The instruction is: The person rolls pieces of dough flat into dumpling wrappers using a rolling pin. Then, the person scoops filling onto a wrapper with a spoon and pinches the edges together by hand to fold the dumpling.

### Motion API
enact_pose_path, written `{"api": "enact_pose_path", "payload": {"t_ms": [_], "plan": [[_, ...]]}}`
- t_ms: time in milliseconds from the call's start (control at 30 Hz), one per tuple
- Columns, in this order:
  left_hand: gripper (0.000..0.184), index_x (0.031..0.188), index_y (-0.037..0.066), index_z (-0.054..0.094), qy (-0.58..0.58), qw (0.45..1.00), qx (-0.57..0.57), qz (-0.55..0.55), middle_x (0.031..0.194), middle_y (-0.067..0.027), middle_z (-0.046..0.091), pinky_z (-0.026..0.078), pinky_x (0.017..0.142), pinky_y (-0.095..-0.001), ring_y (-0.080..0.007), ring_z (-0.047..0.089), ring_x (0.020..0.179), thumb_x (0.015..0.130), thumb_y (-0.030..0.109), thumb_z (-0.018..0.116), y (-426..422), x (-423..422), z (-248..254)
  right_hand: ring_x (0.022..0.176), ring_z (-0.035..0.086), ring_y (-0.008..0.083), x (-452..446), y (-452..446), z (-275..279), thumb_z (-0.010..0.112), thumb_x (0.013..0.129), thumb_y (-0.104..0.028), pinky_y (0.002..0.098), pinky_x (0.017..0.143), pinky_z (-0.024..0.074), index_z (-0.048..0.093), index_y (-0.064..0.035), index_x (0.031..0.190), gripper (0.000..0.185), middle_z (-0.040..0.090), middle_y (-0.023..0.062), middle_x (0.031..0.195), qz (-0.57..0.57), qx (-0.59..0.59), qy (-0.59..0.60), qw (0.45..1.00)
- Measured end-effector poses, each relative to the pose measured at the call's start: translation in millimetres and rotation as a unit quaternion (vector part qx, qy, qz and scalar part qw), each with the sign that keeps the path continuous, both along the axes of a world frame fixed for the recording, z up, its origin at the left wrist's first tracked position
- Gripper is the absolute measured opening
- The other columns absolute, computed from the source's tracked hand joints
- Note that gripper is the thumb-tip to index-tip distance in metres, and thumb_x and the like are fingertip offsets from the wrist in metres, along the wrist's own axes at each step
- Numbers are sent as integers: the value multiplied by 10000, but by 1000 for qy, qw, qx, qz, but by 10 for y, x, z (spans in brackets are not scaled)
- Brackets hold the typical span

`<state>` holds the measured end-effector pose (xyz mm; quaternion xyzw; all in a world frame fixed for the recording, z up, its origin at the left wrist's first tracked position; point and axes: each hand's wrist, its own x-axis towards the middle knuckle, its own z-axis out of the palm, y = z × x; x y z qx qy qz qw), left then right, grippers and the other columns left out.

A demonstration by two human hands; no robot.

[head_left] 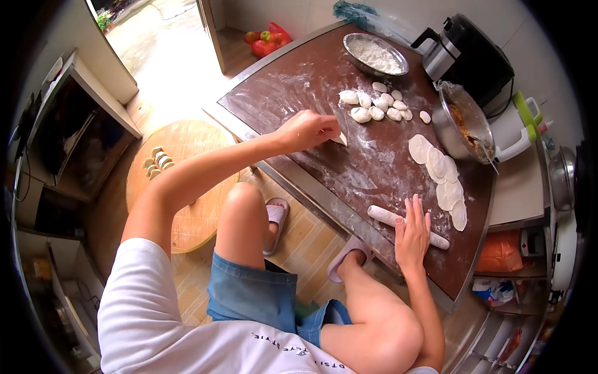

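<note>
My left hand (pixel 311 131) is over the left part of the brown floured table, its fingers closed on the edge of a small piece of dough (pixel 339 139). With its fingers stretched out, my right hand (pixel 412 235) lies on a white rolling pin (pixel 386 215) near the table's front edge. Several small dough pieces (pixel 377 113) are grouped toward the back. Flat round wrappers (pixel 445 177) overlap in a row on the right. Behind them a metal bowl (pixel 453 131) holds an orange-brown filling and a utensil.
A bowl of flour (pixel 375 55) stands at the table's back edge, beside a black appliance (pixel 470 59). To the left, a round wooden board (pixel 187 134) carries several dumplings (pixel 157 162). The brown table's (pixel 268 93) front edge runs close above my knees.
</note>
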<state>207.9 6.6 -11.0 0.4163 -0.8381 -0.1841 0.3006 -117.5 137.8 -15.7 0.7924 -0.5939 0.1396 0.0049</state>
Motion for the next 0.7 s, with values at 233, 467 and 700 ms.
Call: {"api": "enact_pose_path", "payload": {"t_ms": [233, 467, 700], "plan": [[149, 869, 15, 649, -14, 985, 106, 132, 821, -83, 641, 491, 693, -289, -167, 602, 757, 747, 98, 636, -378, 1051, 181, 1272, 328, 296, 20, 10, 0, 338, 946, -305, 469, 1047, 206, 438, -10, 1256, 440, 349, 150, 1378, 1, -4, 7, 1000], [161, 826, 27, 645, -13, 993, 97, 62, 745, -83, 629, 467, 656, -291, -181, 595, 694, 703, 130, 658, -238, 383, -22, 1257, 354, 297, 17, -7, -44, 373, 929, -316, 468, 1037, 225, 451, -31, 1257, 441, 386, 154, 1351, 17, -18, -1, 1000], [175, 894, 4, 609, 52, 937, 279, -202, 797, -73, 633, 500, 635, -271, -127, 585, 721, 787, 143, 605, -20, -1172, 5, 1263, 351, 298, -28, 127, -10, 379, 923, -323, 467, 1046, 197, 460, -29, 1254, 450, 428, 167, 1317, 28, 4, -38, 999]]}}
